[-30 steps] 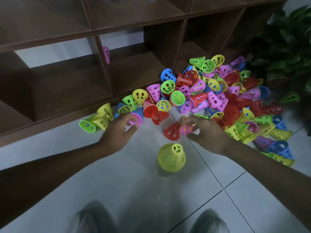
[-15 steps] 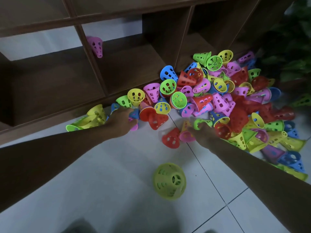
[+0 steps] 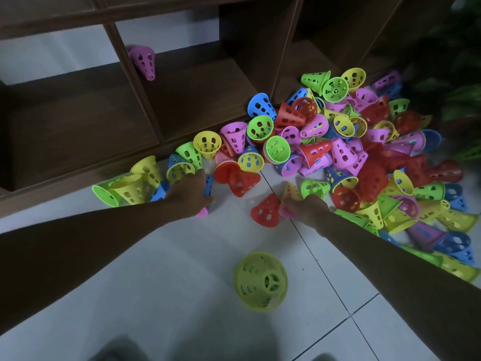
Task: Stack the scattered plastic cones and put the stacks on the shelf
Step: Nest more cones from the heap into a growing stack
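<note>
A heap of perforated plastic cones in several colours lies on the tiled floor against a dark wooden shelf. My left hand grips a blue and pink nested cone at the heap's left edge. My right hand holds a pink cone beside a red cone. An upright yellow-green cone stack stands alone on the floor nearer me. One pink cone lies in a shelf compartment.
A leafy plant stands at the right, behind the heap. Yellow and green cones lie to the left of my left hand. White floor tiles spread around the upright stack. Dark blurred shapes show at the bottom edge.
The view has tilted down and closer to the heap. Both hands have reached further forward into the cones, the left onto the blue and pink cone, the right staying on the pink cone.
</note>
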Action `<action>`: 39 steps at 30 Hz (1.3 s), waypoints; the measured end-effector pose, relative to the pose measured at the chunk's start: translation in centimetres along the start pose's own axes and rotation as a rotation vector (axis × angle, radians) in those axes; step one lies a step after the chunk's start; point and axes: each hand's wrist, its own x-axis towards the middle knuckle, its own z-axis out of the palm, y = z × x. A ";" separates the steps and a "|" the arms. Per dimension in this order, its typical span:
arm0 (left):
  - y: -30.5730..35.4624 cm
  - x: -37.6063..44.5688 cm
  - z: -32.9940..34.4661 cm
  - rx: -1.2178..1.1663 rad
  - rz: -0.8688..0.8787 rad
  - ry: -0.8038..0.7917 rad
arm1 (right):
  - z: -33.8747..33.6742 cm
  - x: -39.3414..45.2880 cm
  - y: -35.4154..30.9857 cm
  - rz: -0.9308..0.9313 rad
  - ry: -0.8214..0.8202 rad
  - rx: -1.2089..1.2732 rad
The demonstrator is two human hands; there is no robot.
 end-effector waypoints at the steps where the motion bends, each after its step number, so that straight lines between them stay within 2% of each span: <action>1: 0.1 -0.1 0.1 -0.007 -0.006 -0.013 | -0.1 -0.1 0.3 0.005 0.004 0.029; 10: -0.3 -0.7 -0.3 -0.184 -0.083 -0.062 | -0.2 -0.5 3.2 -0.008 0.002 0.315; 16: 0.1 -1.8 -1.2 -0.494 -0.222 -0.066 | -0.7 -2.6 3.5 -0.013 -0.085 0.703; 20: 0.6 -3.6 -2.5 -0.884 -0.328 -0.065 | -1.8 -6.7 3.0 -0.038 -0.192 0.923; 22: 1.7 -5.2 -3.5 -1.021 -0.321 -0.070 | -2.2 -8.4 3.1 -0.048 -0.239 0.991; 25: 4.5 -8.2 -5.4 -1.235 -0.229 -0.031 | -2.6 -10.7 3.4 -0.071 -0.292 1.059; 28: 7.0 -11.2 -6.8 -1.336 -0.039 0.018 | -3.0 -12.7 3.6 -0.082 -0.298 1.108; 35: 10.7 -16.5 -9.0 -1.223 0.354 0.178 | -3.4 -15.5 4.1 -0.137 -0.335 1.180; 39: 11.2 -18.3 -8.5 -1.187 0.485 0.163 | -3.2 -16.9 4.3 -0.153 -0.343 1.203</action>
